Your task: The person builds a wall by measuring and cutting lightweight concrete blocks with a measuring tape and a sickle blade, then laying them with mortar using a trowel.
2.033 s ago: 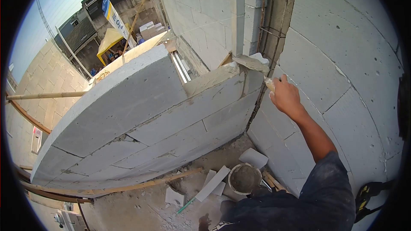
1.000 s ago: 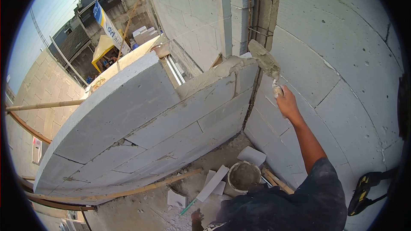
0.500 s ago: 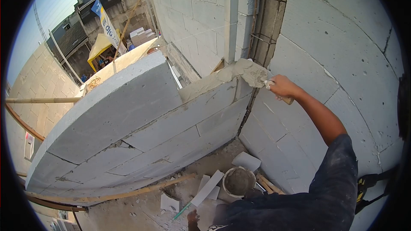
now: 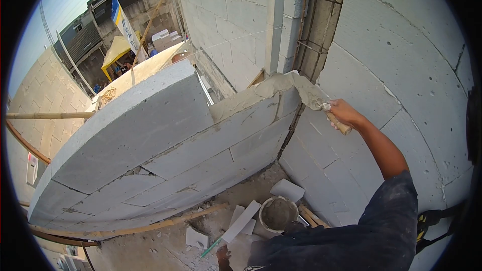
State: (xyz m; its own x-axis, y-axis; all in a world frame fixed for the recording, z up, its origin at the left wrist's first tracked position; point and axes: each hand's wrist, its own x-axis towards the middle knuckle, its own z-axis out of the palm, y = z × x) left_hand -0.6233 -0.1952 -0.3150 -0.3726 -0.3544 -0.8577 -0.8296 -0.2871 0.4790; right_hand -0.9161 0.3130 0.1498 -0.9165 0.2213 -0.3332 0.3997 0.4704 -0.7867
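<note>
Bottom centre: the left hand [image 4: 221,254] hangs low above the rubble-strewn floor; its grip cannot be determined. A mortar bucket [image 4: 275,214] stands just beyond. Right of centre: the right hand [image 4: 342,112] is closed around the trowel [image 4: 315,97] handle. Half a second ago the blade lay flat on the wall top; it now tilts down at the corner, spreading mortar [image 4: 273,85] along the block wall [image 4: 150,135] beside the rebar column [image 4: 311,25].

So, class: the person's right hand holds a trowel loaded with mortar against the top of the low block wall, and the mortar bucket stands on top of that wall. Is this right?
Not quite. The head view shows the bucket on the ground at the foot of the low block wall, not on top. The right hand does hold the trowel at the wall's top.
</note>
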